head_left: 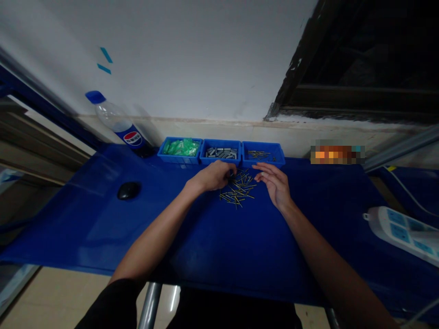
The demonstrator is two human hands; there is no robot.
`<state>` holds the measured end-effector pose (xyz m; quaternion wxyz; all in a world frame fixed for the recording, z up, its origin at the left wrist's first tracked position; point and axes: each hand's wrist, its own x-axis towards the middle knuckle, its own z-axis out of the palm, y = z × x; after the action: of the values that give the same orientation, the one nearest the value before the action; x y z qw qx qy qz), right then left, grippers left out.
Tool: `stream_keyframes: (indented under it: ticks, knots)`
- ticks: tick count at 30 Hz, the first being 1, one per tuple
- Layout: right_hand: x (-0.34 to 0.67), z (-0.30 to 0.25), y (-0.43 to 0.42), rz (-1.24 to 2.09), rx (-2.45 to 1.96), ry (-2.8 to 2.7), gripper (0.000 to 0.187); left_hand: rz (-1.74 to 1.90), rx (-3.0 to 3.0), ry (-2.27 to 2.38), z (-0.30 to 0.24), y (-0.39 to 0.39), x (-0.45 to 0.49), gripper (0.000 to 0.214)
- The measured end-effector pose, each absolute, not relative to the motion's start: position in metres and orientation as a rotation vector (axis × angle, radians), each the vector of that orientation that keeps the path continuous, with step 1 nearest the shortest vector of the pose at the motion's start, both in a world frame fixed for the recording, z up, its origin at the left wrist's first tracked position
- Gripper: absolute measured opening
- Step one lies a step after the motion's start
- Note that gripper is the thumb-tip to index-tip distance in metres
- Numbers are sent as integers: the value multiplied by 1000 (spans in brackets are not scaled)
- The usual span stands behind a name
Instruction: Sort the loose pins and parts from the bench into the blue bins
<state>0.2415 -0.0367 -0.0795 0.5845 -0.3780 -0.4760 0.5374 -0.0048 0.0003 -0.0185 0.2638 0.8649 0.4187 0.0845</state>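
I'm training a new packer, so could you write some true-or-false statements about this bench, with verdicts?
1. The bottle has a blue cap. True.
2. The left bin holds grey pieces. False: it holds green material; the grey pieces are in the middle bin.
3. A pile of thin metal pieces lies on the blue table. True.
4. The right hand is left of that pile. False: it is on the pile's right.
5. The black rounded object is on the table, left of both hands. True.
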Motion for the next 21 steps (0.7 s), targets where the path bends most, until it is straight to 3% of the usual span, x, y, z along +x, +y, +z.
stream_keyframes:
  ticks: [13, 21]
  knots:
    - [242, -85, -37, 1284, -889, -1343, 24, 792, 2225, 907, -15, -2, 10, 38]
    - [244, -85, -38, 1320, -890, -1340, 27, 825, 2157, 874, -20, -5, 14, 36]
